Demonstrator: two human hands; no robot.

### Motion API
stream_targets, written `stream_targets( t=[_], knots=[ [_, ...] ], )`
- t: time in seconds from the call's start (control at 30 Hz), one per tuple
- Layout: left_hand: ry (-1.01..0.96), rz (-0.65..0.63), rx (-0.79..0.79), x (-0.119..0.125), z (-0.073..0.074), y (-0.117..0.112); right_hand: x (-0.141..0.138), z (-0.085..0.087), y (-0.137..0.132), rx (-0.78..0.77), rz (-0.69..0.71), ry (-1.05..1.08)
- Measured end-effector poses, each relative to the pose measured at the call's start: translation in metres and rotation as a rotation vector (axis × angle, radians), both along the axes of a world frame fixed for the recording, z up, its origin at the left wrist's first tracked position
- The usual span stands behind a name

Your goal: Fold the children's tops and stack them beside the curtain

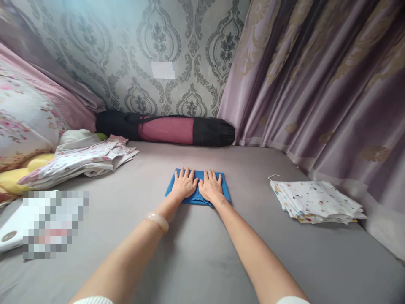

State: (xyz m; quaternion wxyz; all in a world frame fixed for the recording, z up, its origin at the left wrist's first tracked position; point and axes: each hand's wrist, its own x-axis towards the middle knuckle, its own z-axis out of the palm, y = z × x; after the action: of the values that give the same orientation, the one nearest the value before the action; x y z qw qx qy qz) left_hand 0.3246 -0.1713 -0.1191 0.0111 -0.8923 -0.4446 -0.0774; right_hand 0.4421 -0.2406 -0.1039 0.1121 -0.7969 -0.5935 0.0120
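A folded blue cloth (196,174), perhaps a garment, lies flat on the grey bed sheet (196,253) in the middle of the view. My left hand (185,184) presses down on its left half, palm down with the fingers spread. On the right half rests my right hand (211,184), also flat with its fingers apart. The two thumbs nearly meet at the cloth's middle. Part of the cloth is hidden under both hands, and its near edge shows a few loose folds.
To the right sits a stack of folded white printed cloths (316,200). Folded clothes (95,158) lie at the left by a floral pillow (22,114). A black and pink roll bag (166,128) lies along the wall. Purple curtains (284,76) hang at the right. A white object (15,228) lies near left, partly blurred.
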Motion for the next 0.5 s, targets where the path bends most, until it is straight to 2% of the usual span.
stream_targets(
  t=[0.17,0.27,0.4,0.5],
  knots=[
    [-0.008,0.01,-0.028,0.001,0.0,0.001,0.0,-0.002,0.002,-0.009,0.003,0.004],
    [-0.027,0.002,-0.063,-0.001,0.005,0.002,0.004,0.001,0.004,-0.047,0.012,0.038],
    [-0.037,-0.038,-0.16,-0.013,0.016,0.008,0.019,0.012,0.002,-0.145,0.059,0.144],
    [-0.056,0.01,-0.127,-0.025,0.019,0.01,0.031,0.017,-0.007,-0.122,0.048,0.125]
  ],
)
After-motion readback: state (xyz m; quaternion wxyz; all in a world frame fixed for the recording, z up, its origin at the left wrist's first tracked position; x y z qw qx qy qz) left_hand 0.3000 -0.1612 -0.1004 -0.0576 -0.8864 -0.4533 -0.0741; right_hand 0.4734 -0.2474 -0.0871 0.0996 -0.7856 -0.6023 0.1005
